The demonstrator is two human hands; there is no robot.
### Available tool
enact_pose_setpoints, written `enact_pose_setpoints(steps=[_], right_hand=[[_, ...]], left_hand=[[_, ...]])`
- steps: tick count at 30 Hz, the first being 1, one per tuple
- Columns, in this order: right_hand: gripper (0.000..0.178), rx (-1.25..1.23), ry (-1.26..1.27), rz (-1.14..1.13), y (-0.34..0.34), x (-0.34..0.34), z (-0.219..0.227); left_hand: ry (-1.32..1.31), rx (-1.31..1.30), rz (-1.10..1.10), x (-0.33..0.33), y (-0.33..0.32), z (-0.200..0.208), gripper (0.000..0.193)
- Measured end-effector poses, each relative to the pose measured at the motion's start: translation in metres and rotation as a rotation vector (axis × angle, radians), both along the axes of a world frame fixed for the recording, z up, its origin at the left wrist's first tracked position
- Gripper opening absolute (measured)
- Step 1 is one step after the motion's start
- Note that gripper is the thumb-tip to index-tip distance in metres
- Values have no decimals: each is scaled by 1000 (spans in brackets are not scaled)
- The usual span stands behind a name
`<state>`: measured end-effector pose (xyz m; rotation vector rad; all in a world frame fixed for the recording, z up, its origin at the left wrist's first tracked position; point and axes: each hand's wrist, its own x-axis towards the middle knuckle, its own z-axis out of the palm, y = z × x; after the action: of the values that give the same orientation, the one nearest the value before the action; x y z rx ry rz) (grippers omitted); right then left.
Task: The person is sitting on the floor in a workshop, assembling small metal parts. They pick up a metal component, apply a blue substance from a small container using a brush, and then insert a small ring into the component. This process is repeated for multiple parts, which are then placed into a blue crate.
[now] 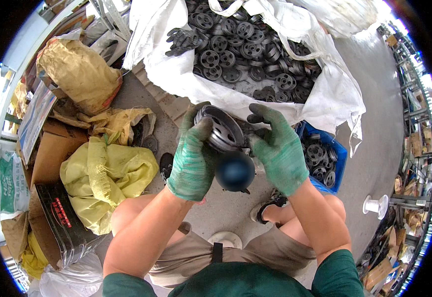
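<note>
A grey metal pulley wheel (220, 129) with round holes in its face is tilted in front of me. My left hand (194, 156), in a green glove with dark fingers, is closed around its left side, thumb on the near rim. Just to the right of the wheel is my right hand (278, 151), gloved the same way, with thumb and fingers apart. Whether its dark fingertips touch the wheel's edge I cannot tell. Below the wheel, between my wrists, is a blurred dark blue round shape (234, 171); its kind is not clear.
Ahead lies a large white sack (171, 74) full of similar wheels (245, 49), with a dark glove (182, 41) on them. A blue crate (342, 166) of wheels stands right. Yellow sacking (109, 173), a cardboard box (52, 153) and a brown sack (80, 74) crowd the left.
</note>
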<state>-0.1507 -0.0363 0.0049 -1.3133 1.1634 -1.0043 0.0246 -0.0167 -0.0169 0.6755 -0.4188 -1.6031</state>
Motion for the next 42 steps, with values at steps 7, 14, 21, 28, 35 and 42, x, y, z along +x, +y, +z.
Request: enact_pose_setpoints(steps=[7,14,21,28,35,42], right_hand=[[57,-36,153,125,-14,-12,-15],[49,-240,376,116,-13,-15,9],[43,-329,427,83,-12,-26,27],[32,-355,264,242,1,-46,30],[42,-621,338,322,10,-62,1],[38,-311,578,499,25,-104,-33]], left_hand=[[112,42,-136,-1,7,0,53],[-32,-72,-284,1,14,-3,75],[-63,-1,-557,0,16,20,108],[53,44,-461,2,20,18,117],[-96,1,-586,-1,19,4,131],[-590,-103,-773,-28,19,-25,121]])
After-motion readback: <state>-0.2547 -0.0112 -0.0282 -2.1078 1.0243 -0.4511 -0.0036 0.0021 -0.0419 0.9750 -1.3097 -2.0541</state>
